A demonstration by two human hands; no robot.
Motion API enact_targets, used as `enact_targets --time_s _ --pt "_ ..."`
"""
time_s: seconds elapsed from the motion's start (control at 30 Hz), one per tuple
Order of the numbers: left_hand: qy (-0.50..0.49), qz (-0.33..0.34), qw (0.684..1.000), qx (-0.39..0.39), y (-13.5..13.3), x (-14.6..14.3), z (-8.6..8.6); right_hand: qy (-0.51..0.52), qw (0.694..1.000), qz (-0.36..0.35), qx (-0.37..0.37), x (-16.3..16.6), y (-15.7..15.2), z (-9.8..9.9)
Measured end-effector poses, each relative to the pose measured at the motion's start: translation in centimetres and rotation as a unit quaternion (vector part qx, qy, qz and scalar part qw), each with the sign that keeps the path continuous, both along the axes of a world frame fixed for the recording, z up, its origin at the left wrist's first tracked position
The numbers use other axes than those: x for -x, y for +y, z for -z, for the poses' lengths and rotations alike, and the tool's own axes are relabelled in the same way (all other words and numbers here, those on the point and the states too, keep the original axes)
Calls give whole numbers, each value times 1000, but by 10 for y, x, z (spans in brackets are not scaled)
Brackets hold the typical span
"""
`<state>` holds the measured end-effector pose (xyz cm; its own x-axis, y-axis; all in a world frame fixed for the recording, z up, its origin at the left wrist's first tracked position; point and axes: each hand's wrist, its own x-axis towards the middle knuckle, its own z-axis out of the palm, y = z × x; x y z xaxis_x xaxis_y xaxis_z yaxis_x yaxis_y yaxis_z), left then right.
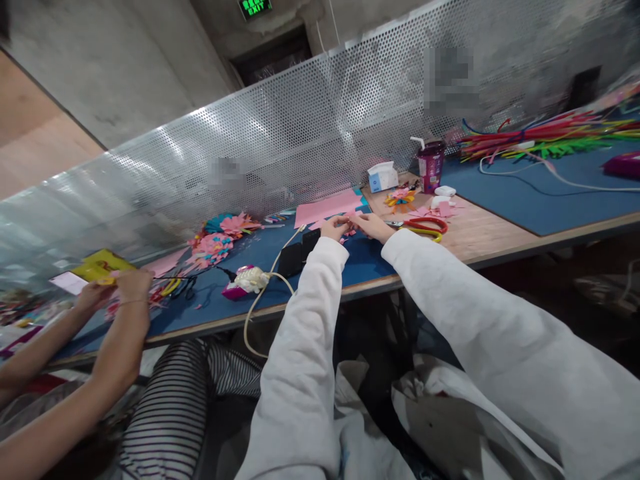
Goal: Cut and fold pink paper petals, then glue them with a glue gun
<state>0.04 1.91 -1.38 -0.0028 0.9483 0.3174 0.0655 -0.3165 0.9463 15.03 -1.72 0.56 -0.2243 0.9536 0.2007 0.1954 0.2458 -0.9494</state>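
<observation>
My left hand [334, 228] and my right hand [371, 225] meet over the blue mat [260, 257], both in white sleeves. Their fingertips pinch a small pink paper piece [350, 222] between them. A larger pink paper sheet [325, 208] lies just behind the hands. Red-and-yellow scissors [425, 227] rest on the wooden tabletop close to my right hand. A black phone or case [299, 252] lies beside my left wrist.
A co-worker's hands [123, 283] at the left hold yellow paper [100, 265]. Paper flowers [217, 241], a glue gun [245, 280] with cord, a tissue box [383, 177], a purple cup [431, 165] and coloured strips [545, 137] sit along the bench. A perforated metal screen [300, 133] backs it.
</observation>
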Motion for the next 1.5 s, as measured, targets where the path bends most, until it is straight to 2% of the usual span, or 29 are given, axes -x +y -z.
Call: enact_targets --time_s 0.17,0.3,0.43,0.77,1.03,1.2,1.3,1.4,1.5 --pt "-14 38 999 -6 -8 -2 -4 5 1000 11 10 1 2 0" --pt "-52 21 998 12 -12 -5 -6 2 1000 17 2 2 4 1" --pt "-89 -1 995 37 -12 -7 -7 -44 998 39 -27 1 7 3" --pt "-79 12 995 62 -16 -8 -9 -158 979 73 -102 0 13 8" --pt "-83 6 991 105 -15 -12 -11 -238 960 83 -125 0 8 4" --pt "-128 -12 987 102 -20 -12 -14 -235 954 90 -165 2 8 8" --pt "-155 5 984 83 -19 -7 -14 -204 960 94 -166 3 8 10" --pt "-147 22 986 71 -18 -4 -13 -175 970 68 -157 4 8 10" --pt "-121 11 988 94 -18 -5 -15 -163 977 30 -133 3 7 7"
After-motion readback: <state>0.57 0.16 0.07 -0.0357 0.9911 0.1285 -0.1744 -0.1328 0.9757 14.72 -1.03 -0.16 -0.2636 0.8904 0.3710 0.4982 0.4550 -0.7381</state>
